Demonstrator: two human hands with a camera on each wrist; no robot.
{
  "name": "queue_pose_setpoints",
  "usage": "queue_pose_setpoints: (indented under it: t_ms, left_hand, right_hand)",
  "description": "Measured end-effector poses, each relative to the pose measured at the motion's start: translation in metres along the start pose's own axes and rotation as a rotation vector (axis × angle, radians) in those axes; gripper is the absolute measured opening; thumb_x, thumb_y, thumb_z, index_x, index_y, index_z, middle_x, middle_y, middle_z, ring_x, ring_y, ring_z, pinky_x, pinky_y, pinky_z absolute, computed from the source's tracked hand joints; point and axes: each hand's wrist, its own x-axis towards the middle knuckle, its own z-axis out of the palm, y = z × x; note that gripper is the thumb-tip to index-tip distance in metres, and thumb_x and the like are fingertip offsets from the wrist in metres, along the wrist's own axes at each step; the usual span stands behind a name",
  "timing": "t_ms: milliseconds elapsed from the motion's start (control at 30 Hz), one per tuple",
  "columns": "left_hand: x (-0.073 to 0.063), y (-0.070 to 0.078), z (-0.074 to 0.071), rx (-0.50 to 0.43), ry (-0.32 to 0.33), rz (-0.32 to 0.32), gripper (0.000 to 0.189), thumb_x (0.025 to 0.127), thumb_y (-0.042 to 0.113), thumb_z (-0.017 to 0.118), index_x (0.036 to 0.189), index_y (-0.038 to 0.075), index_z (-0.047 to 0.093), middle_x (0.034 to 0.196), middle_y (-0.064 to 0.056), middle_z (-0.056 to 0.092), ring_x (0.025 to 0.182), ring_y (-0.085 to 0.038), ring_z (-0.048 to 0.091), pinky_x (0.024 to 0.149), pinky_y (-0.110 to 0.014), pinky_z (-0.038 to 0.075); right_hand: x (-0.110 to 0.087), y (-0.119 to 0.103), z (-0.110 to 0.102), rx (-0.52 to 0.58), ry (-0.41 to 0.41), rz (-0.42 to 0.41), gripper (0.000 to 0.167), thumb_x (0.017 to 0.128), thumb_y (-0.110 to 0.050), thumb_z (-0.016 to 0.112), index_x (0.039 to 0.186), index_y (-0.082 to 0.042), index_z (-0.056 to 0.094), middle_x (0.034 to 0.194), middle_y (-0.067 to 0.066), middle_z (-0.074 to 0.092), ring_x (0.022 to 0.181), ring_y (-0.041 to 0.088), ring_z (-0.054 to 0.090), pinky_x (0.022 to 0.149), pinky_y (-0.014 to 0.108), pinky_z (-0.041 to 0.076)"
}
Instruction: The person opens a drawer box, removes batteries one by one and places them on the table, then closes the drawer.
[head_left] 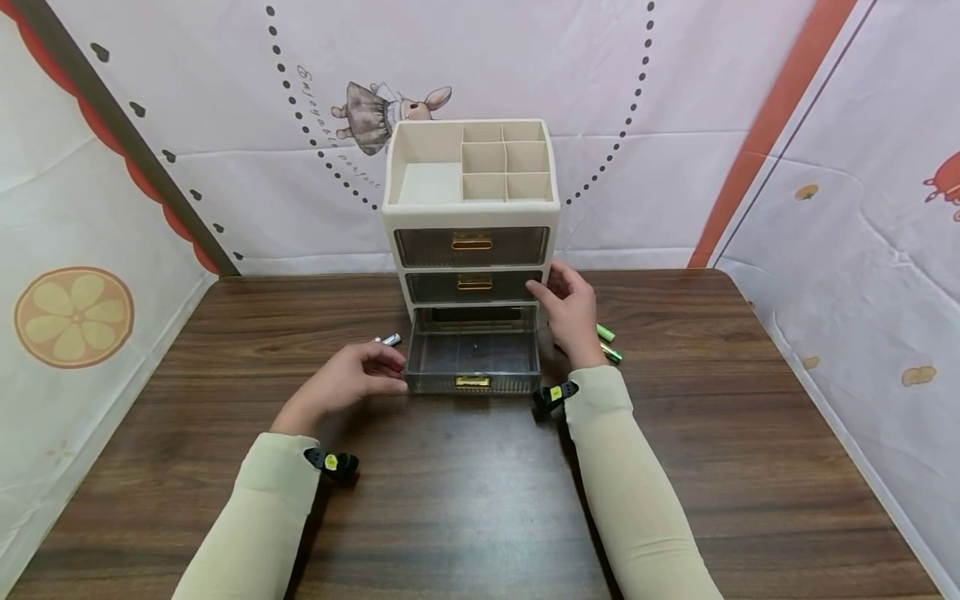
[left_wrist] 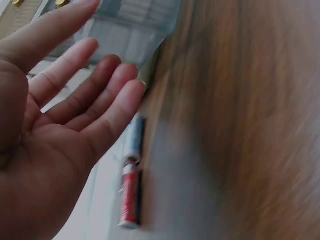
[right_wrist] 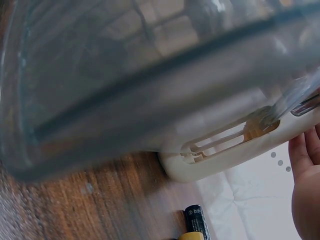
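A cream desktop organizer point(head_left: 471, 218) stands at the back of the table. Its lowest smoky clear drawer point(head_left: 474, 383) is pulled out, and nothing shows inside. At the drawer's front left corner is my left hand point(head_left: 352, 379), its fingertips right by the side wall. In the left wrist view that hand's fingers point(left_wrist: 107, 117) are loosely extended with nothing in the palm. My right hand point(head_left: 573, 312) grips the organizer's right side, thumb across the front edge near the middle drawer point(head_left: 442, 287), fingers along the side. Part of those fingers point(right_wrist: 302, 155) shows in the right wrist view.
Batteries lie left of the organizer, including a red one point(left_wrist: 129, 197) and a silver-blue one point(left_wrist: 134, 140). To its right are a green battery point(head_left: 605, 333) and a black one point(right_wrist: 196, 220). Open compartments point(head_left: 506, 158) top the organizer. A printed cloth point(head_left: 637, 208) hangs behind.
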Motion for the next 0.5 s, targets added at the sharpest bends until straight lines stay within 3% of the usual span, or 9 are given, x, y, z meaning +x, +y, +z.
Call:
queue_pose_setpoints:
  t_ms: [133, 267, 467, 500]
  left_hand:
    - [0.004, -0.003, 0.009, -0.081, 0.009, 0.026, 0.039, 0.080, 0.020, 0.081, 0.108, 0.000, 0.061, 0.104, -0.010, 0.062, 0.092, -0.014, 0.063, 0.077, -0.024, 0.053]
    - [0.006, -0.005, 0.017, -0.113, 0.081, 0.055, 0.033, 0.079, 0.013, 0.081, 0.100, -0.002, 0.060, 0.097, -0.010, 0.059, 0.084, -0.012, 0.062, 0.072, -0.022, 0.053]
    - [0.005, -0.005, 0.030, -0.171, 0.194, -0.001, 0.024, 0.079, 0.010, 0.080, 0.090, 0.000, 0.062, 0.088, -0.004, 0.059, 0.073, -0.006, 0.061, 0.065, -0.021, 0.053]
    - [0.002, 0.000, 0.031, -0.176, 0.206, -0.018, 0.023, 0.079, 0.010, 0.080, 0.089, 0.000, 0.063, 0.086, -0.004, 0.059, 0.072, -0.006, 0.060, 0.064, -0.022, 0.052]
  right_hand:
    - [0.002, 0.000, 0.000, -0.001, -0.004, -0.006, 0.045, 0.086, -0.033, 0.072, 0.128, -0.018, 0.062, 0.121, 0.008, 0.066, 0.109, 0.019, 0.062, 0.094, 0.038, 0.050]
    - [0.003, 0.000, 0.000, -0.004, -0.020, -0.009, 0.044, 0.085, -0.037, 0.072, 0.125, -0.021, 0.064, 0.118, 0.006, 0.067, 0.106, 0.018, 0.062, 0.091, 0.037, 0.051]
    - [0.002, 0.001, -0.008, -0.033, -0.048, 0.016, 0.046, 0.082, -0.045, 0.074, 0.123, -0.025, 0.066, 0.113, 0.004, 0.069, 0.101, 0.015, 0.063, 0.088, 0.036, 0.052]
    - [0.002, 0.001, -0.010, -0.038, -0.055, 0.020, 0.046, 0.081, -0.045, 0.074, 0.122, -0.025, 0.066, 0.112, 0.004, 0.069, 0.100, 0.015, 0.063, 0.088, 0.036, 0.052]
